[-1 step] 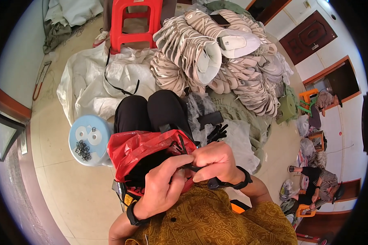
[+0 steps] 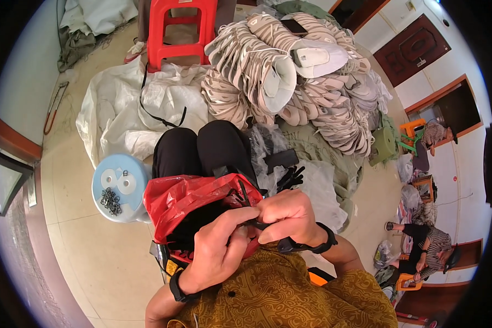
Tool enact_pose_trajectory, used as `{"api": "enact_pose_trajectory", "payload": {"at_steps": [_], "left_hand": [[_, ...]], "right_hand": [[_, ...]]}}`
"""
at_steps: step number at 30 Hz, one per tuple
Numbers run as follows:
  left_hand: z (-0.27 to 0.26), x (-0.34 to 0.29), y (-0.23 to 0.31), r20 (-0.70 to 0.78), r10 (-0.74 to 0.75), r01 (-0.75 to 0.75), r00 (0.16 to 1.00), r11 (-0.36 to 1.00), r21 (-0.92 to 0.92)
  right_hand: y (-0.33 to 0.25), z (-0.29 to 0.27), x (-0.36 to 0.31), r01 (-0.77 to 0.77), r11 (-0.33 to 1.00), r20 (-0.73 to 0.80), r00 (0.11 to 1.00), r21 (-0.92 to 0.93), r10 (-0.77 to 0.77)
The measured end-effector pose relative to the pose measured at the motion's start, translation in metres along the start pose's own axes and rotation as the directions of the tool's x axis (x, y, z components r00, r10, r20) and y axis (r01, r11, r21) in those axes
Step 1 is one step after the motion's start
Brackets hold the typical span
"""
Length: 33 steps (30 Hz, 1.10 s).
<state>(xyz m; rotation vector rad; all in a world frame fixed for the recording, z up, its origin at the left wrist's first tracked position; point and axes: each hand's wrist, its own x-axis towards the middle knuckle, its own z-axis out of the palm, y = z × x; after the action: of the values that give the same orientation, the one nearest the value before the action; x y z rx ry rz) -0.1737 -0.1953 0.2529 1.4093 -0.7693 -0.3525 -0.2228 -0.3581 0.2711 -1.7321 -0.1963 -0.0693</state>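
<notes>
My left hand (image 2: 218,246) and my right hand (image 2: 290,218) meet above my lap, fingers pinched together. Between them runs a narrow black strap (image 2: 261,224), gripped by both hands; the fingers hide much of it. Under and beside the left hand, a red plastic bag (image 2: 175,199) lies gaping on my thighs, its inside dark. To the left stands a round light-blue stool (image 2: 100,177) with a pile of small dark buckles (image 2: 110,202) on its top. One buckle (image 2: 125,173) lies apart from the pile.
A large heap of beige and white shoe uppers (image 2: 257,65) rises ahead, with a phone (image 2: 294,27) on top. White sheeting (image 2: 120,109) and a red stool (image 2: 154,49) are at front left. Clear plastic (image 2: 317,186) and a black glove (image 2: 291,177) lie right. People sit far right.
</notes>
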Motion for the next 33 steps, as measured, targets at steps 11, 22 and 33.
{"api": "enact_pose_trajectory", "payload": {"at_steps": [11,22,33], "left_hand": [[-0.002,-0.002,-0.004,0.027,0.011,-0.012,1.0,0.999,0.033],[-0.01,-0.003,-0.014,0.173,-0.232,0.282,0.957,0.879,-0.384],[-0.014,0.001,-0.019,0.181,-0.277,0.331,0.944,0.791,-0.515]], "right_hand": [[0.003,0.001,0.0,-0.006,0.998,-0.02,1.0,0.061,0.007],[0.017,0.0,-0.001,-0.161,0.897,0.0,0.984,0.411,0.177],[0.019,-0.003,0.01,-0.17,0.938,0.046,0.985,0.301,0.164]]}}
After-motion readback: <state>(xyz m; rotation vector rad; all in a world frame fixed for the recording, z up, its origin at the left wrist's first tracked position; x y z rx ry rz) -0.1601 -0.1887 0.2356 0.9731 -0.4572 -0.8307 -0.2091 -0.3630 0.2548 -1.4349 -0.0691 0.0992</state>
